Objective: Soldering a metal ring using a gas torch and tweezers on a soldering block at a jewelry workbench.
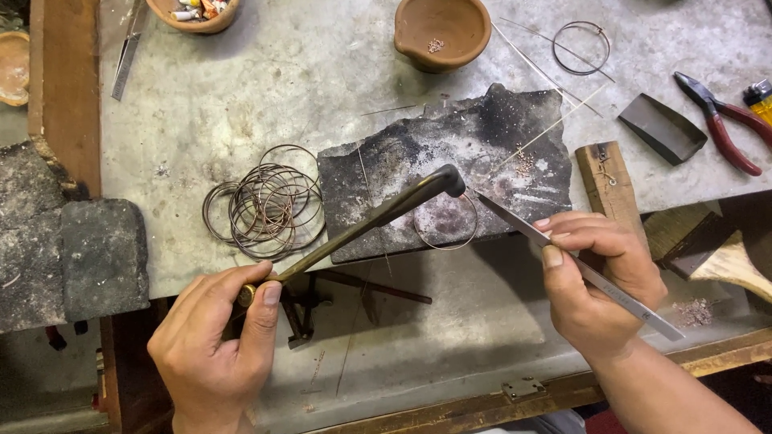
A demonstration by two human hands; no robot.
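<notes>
Left hand point(215, 337) closed around the butt end of a bent metal blowpipe point(354, 229), thumb pressed near its brass collar. Long axis running up and to the right, away from the hand, curved tip ending above the charred soldering block point(482, 137). Right hand point(599, 277) pinched narrow on steel tweezers point(563, 257), fingers and thumb clamped along the flat shank, point aimed up and left. Tweezer point and blowpipe tip nearly meeting, just apart, both right over the near edge of a thin wire bangle point(445, 221) lying flat at the front of the block. Bangle thus ahead of both hands, between them, slightly nearer the right. Whether the tweezers actually touch the wire: cannot tell. Left of the block, a loose heap of similar wire rings point(265, 205) on the grey bench top point(241, 88). Further back, a clay bowl point(442, 32), another single ring point(581, 48), red-handled pliers point(724, 120) at the right.
</notes>
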